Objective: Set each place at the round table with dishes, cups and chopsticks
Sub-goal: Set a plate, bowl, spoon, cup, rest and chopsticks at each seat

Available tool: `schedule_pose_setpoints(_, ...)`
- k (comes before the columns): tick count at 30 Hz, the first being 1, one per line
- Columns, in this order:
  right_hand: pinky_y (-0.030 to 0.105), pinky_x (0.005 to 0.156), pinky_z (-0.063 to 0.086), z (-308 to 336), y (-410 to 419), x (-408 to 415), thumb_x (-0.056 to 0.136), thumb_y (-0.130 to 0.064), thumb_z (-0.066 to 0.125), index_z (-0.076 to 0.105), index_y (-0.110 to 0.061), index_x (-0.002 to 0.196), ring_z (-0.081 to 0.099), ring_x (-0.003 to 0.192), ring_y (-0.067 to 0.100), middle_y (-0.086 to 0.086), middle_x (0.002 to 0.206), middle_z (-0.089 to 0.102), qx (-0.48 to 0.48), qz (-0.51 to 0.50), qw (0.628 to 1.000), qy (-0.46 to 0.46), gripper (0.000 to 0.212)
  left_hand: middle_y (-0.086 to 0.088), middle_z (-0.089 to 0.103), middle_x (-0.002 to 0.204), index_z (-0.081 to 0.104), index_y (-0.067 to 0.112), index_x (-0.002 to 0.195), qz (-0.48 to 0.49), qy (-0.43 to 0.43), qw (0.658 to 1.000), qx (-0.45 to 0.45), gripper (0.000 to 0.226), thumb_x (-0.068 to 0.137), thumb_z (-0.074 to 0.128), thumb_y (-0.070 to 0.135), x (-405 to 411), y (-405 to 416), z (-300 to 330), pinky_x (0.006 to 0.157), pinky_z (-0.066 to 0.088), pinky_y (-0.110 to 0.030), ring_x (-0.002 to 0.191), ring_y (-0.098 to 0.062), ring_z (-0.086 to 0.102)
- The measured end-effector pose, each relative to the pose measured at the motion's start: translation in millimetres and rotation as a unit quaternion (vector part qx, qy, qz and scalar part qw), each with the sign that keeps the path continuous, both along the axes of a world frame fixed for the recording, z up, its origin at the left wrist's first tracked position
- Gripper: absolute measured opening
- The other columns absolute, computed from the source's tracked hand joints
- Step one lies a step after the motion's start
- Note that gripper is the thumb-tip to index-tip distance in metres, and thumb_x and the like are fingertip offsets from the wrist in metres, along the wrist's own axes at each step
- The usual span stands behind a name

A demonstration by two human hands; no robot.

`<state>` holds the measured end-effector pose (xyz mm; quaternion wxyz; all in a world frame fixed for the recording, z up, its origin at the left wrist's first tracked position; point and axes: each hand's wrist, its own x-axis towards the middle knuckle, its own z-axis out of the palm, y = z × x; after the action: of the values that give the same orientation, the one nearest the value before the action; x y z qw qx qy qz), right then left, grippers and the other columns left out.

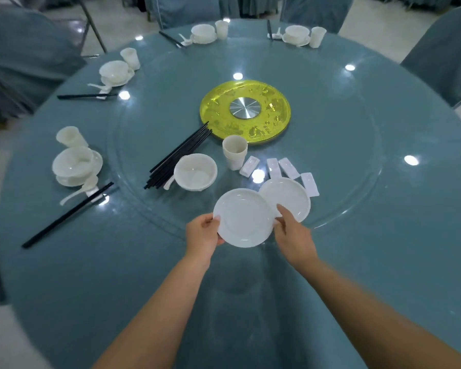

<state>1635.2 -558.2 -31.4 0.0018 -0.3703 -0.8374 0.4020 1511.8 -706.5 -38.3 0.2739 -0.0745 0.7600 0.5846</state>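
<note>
Left hand and right hand both pinching the rim of a white plate over the near desk, second plate just behind, partly under it

No legible text, labels, brands or numbers anywhere. The yellow disc at table centre carries gold relief patterning, too blurred to read as writing.

Both arms extended forward; left hand thumb over held rim, right hand fingers curled, gripping
</note>
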Motion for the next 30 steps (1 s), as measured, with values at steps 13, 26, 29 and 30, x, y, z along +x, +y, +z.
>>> schedule_pose_setpoints(13, 0.042, 0.12, 0.003, -38.1, -49.5, -15.4, 0.1, -0.035, 0.029, 0.005, -0.012, 0.153, 0.012, 0.148, 0.013, 0.003, 0.16, 0.018, 0.163, 0.235, 0.936, -0.206, 0.062, -0.012, 0.066, 0.094, 0.062, 0.005, 0.1, 0.136, -0.03, 0.989, -0.045, 0.009, 0.094, 0.059, 0.011, 12.0, -140.3, -29.7, 0.053, 0.056, -0.026, 0.081, -0.023, 0.065)
schedule_pose_setpoints(26, 0.047, 0.119, -0.006, -31.8, -66.8, -15.0, 0.098, -0.033, 0.033, -0.008, -0.012, 0.152, -0.004, 0.149, 0.016, 0.001, 0.162, -0.004, 0.252, 0.26, 0.89, -0.278, 0.071, -0.016, 0.065, 0.093, 0.062, -0.001, 0.101, 0.151, -0.07, 0.985, -0.052, 0.012, 0.092, 0.06, 0.006, 21.6, -177.0, -57.4, 0.057, 0.055, -0.029, 0.083, -0.026, 0.064)
schedule_pose_setpoints(29, 0.045, 0.119, -0.003, -33.0, -82.6, -29.1, 0.098, -0.029, 0.034, -0.006, -0.012, 0.153, -0.003, 0.149, 0.017, 0.001, 0.162, -0.003, 0.252, 0.292, 0.889, -0.248, 0.07, -0.013, 0.066, 0.093, 0.061, 0.002, 0.104, 0.139, -0.063, 0.987, -0.052, 0.014, 0.091, 0.061, 0.008, 21.2, -185.8, -57.0, 0.062, 0.056, -0.031, 0.086, -0.025, 0.064)
schedule_pose_setpoints(30, 0.044, 0.119, -0.002, -34.0, -87.0, -34.6, 0.097, -0.027, 0.035, -0.006, -0.013, 0.153, -0.003, 0.149, 0.017, 0.001, 0.162, -0.003, 0.25, 0.307, 0.887, -0.236, 0.07, -0.01, 0.066, 0.091, 0.061, 0.003, 0.104, 0.134, -0.062, 0.988, -0.054, 0.014, 0.091, 0.061, 0.008, 21.1, -187.6, -54.9, 0.066, 0.057, -0.034, 0.085, -0.024, 0.064)
